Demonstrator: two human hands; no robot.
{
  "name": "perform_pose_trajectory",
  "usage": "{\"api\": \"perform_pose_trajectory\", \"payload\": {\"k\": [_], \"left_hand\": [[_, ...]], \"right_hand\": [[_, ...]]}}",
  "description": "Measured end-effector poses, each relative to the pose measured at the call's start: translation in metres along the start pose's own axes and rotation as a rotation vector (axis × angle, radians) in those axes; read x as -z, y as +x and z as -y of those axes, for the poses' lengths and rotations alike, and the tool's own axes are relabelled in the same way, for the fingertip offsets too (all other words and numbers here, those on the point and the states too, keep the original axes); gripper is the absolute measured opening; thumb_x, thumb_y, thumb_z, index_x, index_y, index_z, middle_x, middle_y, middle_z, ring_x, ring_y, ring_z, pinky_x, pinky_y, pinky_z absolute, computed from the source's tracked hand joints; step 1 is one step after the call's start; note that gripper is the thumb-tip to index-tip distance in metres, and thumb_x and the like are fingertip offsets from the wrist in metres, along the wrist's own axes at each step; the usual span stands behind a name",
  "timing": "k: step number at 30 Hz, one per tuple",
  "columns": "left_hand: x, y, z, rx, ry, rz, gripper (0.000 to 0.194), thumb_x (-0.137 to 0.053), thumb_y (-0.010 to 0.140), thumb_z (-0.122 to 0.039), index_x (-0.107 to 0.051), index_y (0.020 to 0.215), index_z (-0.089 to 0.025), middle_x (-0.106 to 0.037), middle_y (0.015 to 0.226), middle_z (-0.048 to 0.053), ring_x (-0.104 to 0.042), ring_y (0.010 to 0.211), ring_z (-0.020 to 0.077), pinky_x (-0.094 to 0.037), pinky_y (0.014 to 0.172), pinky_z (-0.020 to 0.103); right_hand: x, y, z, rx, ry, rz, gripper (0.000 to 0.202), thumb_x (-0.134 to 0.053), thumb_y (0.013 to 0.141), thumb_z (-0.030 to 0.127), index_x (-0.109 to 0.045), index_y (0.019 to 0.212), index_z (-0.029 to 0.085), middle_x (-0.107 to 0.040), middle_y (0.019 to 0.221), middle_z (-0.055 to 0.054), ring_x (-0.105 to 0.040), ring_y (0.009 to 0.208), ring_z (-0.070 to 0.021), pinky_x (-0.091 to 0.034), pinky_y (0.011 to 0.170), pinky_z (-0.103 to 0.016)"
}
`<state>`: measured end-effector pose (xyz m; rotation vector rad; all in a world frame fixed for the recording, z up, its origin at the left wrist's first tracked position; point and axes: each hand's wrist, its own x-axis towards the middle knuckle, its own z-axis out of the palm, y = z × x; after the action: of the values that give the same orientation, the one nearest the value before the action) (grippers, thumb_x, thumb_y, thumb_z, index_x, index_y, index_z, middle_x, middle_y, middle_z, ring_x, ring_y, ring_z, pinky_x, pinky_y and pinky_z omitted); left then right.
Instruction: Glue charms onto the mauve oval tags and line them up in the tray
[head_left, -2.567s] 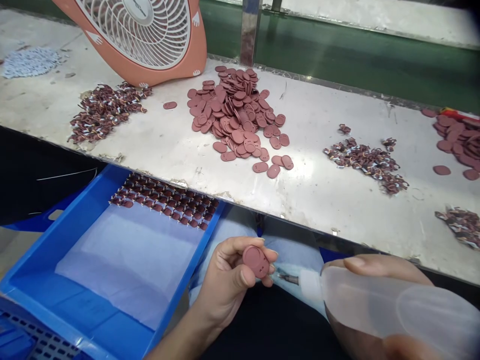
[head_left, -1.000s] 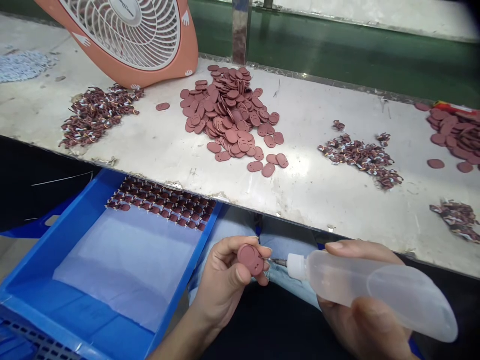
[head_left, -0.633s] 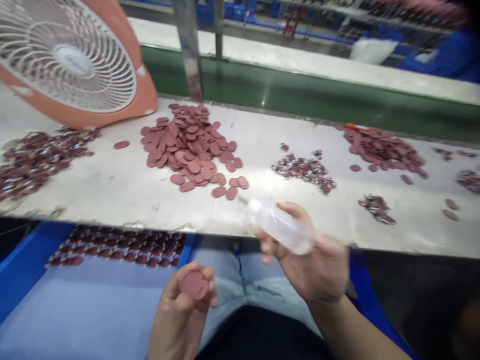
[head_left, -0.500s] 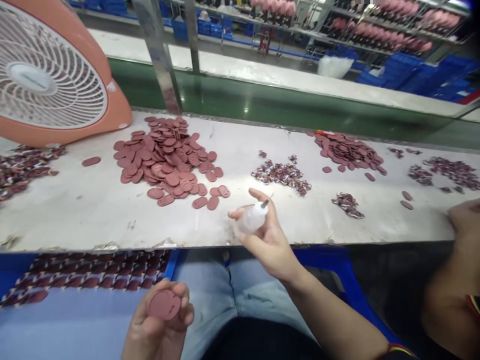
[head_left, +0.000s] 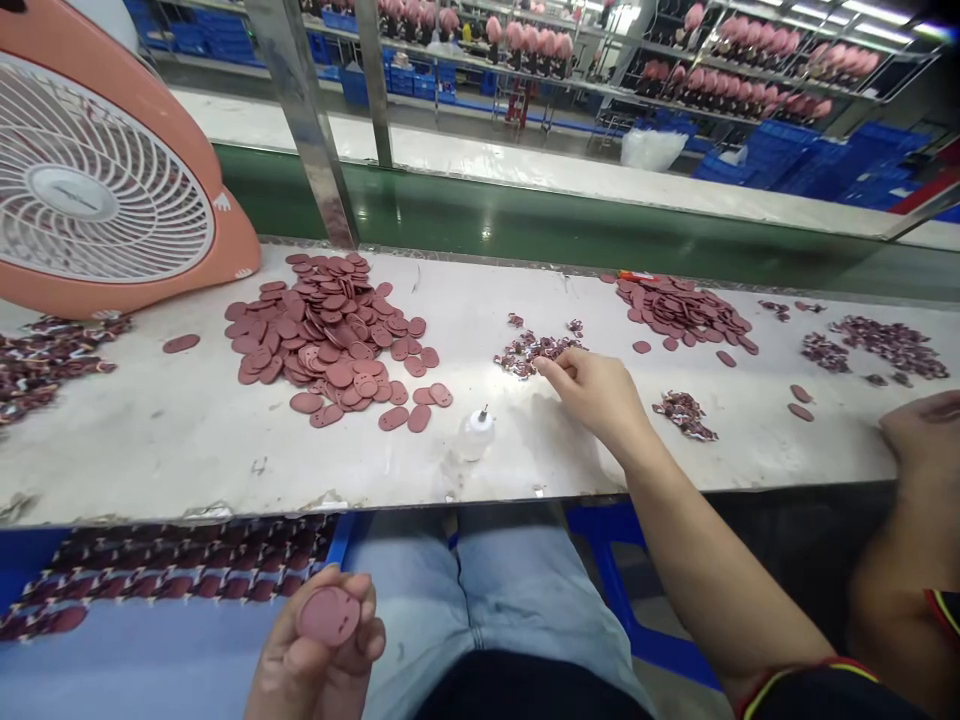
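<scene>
My left hand (head_left: 319,645) is closed on a flat, dusky-red oval piece (head_left: 328,616) with small slots, held low in front of the bench edge. Over the bench, my right hand (head_left: 600,398) reaches to a pile of small dark-red and metallic parts (head_left: 525,352). Its thumb and fingertips come together at the pile's edge; what lies between them is hidden. A small white bottle with a thin metal tip (head_left: 478,434) stands upright on the bench, left of my right hand. A large heap of loose red ovals (head_left: 322,330) lies farther left.
An orange fan (head_left: 232,245) stands at the back left. Below the bench edge, a blue bin (head_left: 150,660) holds rows of assembled pieces (head_left: 195,560). At right are another heap of ovals (head_left: 682,310), several piles of small parts (head_left: 686,415) and another person's hand (head_left: 922,430).
My right hand has set the white bottle down upright and moved right and away from me to the small parts. My left hand still holds the oval piece.
</scene>
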<state>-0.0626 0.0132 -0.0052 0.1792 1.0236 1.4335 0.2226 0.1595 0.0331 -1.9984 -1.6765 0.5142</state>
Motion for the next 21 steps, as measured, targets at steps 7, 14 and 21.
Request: {"api": "perform_pose_trajectory", "payload": {"k": [7,14,21], "left_hand": [[-0.009,-0.004,0.004,-0.026,-0.012,0.014,0.043,-0.095,0.047,-0.039,-0.078,0.083,-0.024,-0.077,0.075,0.0,-0.062,0.059,0.0116,-0.053,0.046,0.015],[-0.021,-0.014,0.001,0.098,0.001,0.028,0.041,-0.095,0.049,-0.038,-0.08,0.083,-0.022,-0.078,0.076,0.003,-0.065,0.059,0.0104,-0.053,0.049,0.014],[-0.037,-0.027,-0.003,0.288,0.037,0.062,0.041,-0.095,0.049,-0.041,-0.079,0.08,-0.019,-0.075,0.076,0.003,-0.066,0.058,0.0111,-0.052,0.049,0.016]], "right_hand": [[-0.011,0.036,-0.003,-0.053,-0.127,0.1,0.027,-0.06,0.096,0.036,-0.062,0.117,0.018,-0.063,0.121,-0.008,-0.064,0.102,-0.0213,-0.055,0.088,-0.042],[0.002,-0.012,-0.02,-0.016,0.275,0.022,0.026,-0.065,0.092,0.039,-0.064,0.104,0.016,-0.07,0.094,-0.005,-0.068,0.083,-0.018,-0.06,0.077,-0.037],[0.022,-0.079,0.01,0.046,0.698,0.136,0.027,-0.077,0.081,0.046,-0.074,0.099,0.026,-0.076,0.094,-0.004,-0.074,0.082,-0.0174,-0.063,0.065,-0.023]]}}
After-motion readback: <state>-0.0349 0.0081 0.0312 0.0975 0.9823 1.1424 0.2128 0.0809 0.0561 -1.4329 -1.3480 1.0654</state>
